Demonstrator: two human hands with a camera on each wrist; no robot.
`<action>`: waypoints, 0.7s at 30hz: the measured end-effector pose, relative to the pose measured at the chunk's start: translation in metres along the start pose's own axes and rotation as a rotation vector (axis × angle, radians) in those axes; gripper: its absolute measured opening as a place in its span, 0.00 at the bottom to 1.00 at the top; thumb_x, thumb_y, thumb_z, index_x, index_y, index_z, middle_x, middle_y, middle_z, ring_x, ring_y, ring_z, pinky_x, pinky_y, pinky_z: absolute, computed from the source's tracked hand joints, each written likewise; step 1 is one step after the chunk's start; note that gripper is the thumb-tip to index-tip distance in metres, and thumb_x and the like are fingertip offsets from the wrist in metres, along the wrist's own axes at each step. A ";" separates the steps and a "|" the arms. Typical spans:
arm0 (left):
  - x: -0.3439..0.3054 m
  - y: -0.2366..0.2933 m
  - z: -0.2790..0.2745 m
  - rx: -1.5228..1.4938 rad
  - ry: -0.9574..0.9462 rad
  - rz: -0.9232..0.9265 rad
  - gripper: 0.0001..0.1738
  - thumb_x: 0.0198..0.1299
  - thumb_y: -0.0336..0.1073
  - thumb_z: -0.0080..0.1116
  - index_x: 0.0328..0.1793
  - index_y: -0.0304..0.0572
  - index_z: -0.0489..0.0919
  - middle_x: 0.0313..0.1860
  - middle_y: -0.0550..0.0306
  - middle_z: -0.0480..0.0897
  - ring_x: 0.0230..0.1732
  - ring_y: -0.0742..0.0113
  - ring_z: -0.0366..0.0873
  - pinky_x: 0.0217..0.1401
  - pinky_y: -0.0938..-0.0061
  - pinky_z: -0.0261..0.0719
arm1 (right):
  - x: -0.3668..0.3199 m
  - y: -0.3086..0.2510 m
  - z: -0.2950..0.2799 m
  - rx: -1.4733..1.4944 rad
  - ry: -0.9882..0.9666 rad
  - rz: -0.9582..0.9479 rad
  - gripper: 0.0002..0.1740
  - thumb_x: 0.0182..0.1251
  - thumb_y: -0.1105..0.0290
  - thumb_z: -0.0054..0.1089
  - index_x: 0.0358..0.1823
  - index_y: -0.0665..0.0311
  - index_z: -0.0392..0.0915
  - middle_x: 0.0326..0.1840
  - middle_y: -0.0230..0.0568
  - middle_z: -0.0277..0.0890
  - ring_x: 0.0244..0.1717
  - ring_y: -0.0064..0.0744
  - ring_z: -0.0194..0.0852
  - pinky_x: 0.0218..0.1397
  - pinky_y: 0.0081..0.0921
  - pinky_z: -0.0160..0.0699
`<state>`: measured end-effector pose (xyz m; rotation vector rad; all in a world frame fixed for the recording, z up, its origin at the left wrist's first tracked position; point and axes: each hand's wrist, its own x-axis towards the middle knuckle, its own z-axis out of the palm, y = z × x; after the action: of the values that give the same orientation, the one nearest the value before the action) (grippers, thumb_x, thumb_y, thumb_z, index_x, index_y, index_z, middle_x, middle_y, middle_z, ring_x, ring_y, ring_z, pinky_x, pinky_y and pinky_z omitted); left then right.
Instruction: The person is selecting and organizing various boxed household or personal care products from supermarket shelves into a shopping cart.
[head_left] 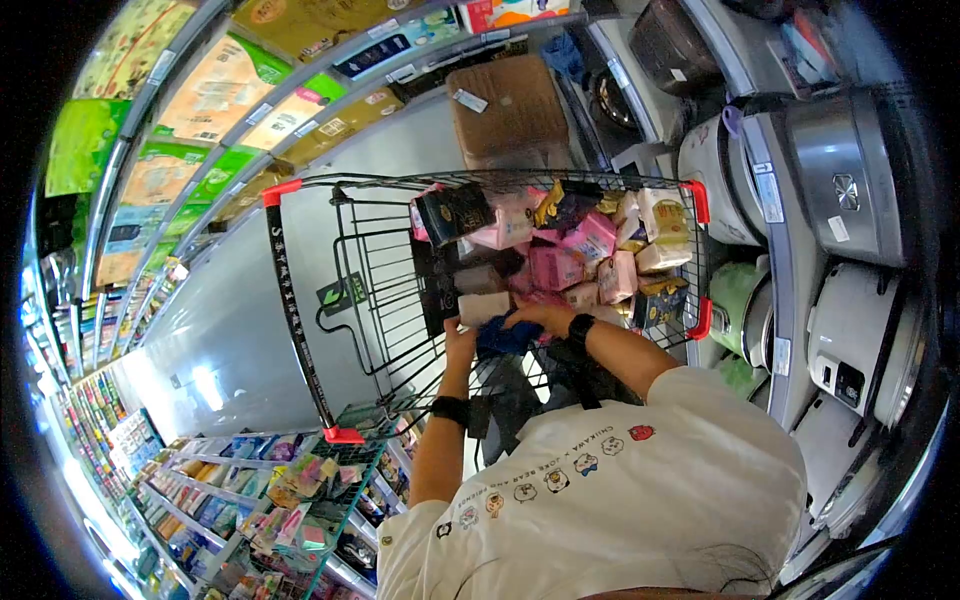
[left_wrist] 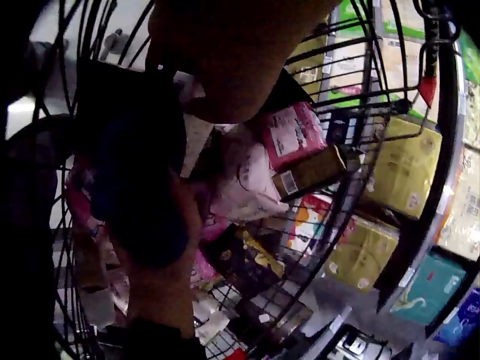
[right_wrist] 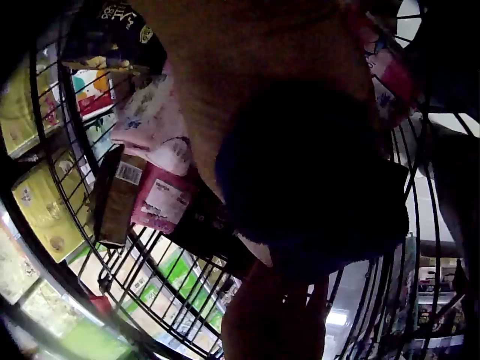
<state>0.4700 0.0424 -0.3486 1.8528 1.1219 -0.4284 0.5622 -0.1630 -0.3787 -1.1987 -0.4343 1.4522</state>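
Inside the wire shopping cart [head_left: 290,330], both hands are at a dark blue pack [head_left: 508,335], whose kind is hard to make out. My left hand [head_left: 460,343] grips its left end, and in the right wrist view the left fingers [right_wrist: 315,300] bend over its lower edge. My right hand [head_left: 543,318] holds the other side, its thumb along the pack in the left wrist view. A white pack [head_left: 484,307] lies just beyond the blue one, close to the left fingertips. Around them are pink tissue packs [head_left: 556,268] and a black box [head_left: 455,213].
Shelves of tissue packs [head_left: 210,92] line the far left. Large rice cookers [head_left: 845,330] stand on shelves at the right, and a brown bin [head_left: 508,105] stands behind the cart. A wire rack [head_left: 345,480] of small goods is at the lower left.
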 end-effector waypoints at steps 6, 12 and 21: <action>-0.041 0.056 -0.009 0.137 0.106 0.268 0.20 0.49 0.38 0.60 0.46 0.38 0.70 0.42 0.39 0.78 0.44 0.42 0.76 0.45 0.59 0.73 | -0.035 -0.020 -0.018 0.101 0.116 0.086 0.30 0.49 0.73 0.61 0.57 0.48 0.69 0.71 0.30 0.44 0.69 0.33 0.43 0.63 0.40 0.60; -0.105 0.104 -0.038 0.215 0.119 0.744 0.24 0.49 0.31 0.55 0.55 0.37 0.67 0.47 0.40 0.72 0.46 0.41 0.72 0.44 0.58 0.74 | -0.051 -0.017 -0.014 -0.136 0.126 -0.259 0.43 0.29 0.76 0.74 0.56 0.52 0.68 0.66 0.33 0.57 0.64 0.36 0.55 0.67 0.34 0.54; -0.253 0.057 -0.087 0.215 0.433 0.933 0.25 0.52 0.33 0.55 0.57 0.34 0.68 0.54 0.44 0.71 0.49 0.45 0.73 0.49 0.63 0.75 | -0.049 0.005 0.052 -0.418 -0.029 -0.532 0.38 0.38 0.76 0.70 0.56 0.54 0.67 0.58 0.38 0.64 0.61 0.37 0.59 0.65 0.33 0.56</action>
<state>0.3716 -0.0283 -0.1034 2.4801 0.3565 0.4219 0.5072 -0.1901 -0.3409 -1.2594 -1.0297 0.9411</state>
